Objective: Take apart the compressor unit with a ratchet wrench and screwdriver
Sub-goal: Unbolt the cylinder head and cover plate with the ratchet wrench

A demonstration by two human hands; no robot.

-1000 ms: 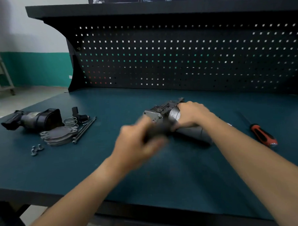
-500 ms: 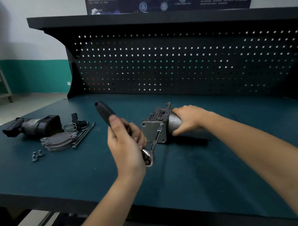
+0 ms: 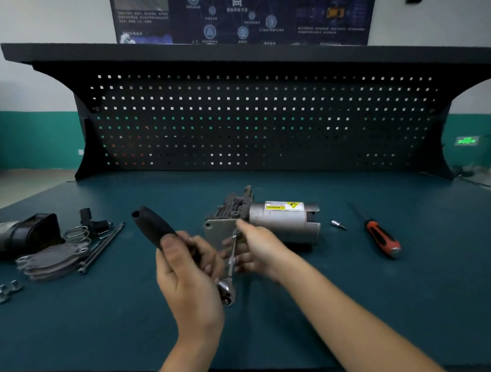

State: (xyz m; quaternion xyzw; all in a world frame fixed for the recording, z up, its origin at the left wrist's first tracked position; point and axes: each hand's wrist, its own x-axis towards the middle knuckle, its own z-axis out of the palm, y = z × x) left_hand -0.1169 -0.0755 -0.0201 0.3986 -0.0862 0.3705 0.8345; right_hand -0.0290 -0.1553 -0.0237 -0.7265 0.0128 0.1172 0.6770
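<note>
A: Entry, hands first. Left?

B: Left hand [image 3: 189, 278] is wrapped tight round the lower part of the ratchet [image 3: 153, 226] handle. The thumb lies up along the black grip, and the free end of the handle sticks out up and to the left. The chrome head shows just below the knuckles.

A: Right?

B: Right hand [image 3: 262, 251] is at the extension bar [image 3: 232, 254] that runs from the ratchet head up to the compressor [image 3: 282, 220]. The fingers are bent behind the bar and the thumb reaches toward its top end. The hand is blurred, so I cannot tell whether it pinches the bar or only touches it.

A: Compressor position?

B: It lies on its side mid-bench [image 3: 273, 339], grey motor can to the right with the yellow label up, square end plate to the left. The bar meets that plate at its right edge. Neither hand rests on the can.

A: Other tools?

B: The screwdriver [image 3: 381, 237], red and black, lies on the bench well right of the compressor. A small bit [image 3: 338, 225] sits between the two.

A: Loose parts?

B: They are on the far left, apart from both hands. There are stacked plates [image 3: 53, 259], two long bolts [image 3: 100, 248] beside them, a spring [image 3: 77, 232] and a black housing [image 3: 24, 232].
</note>
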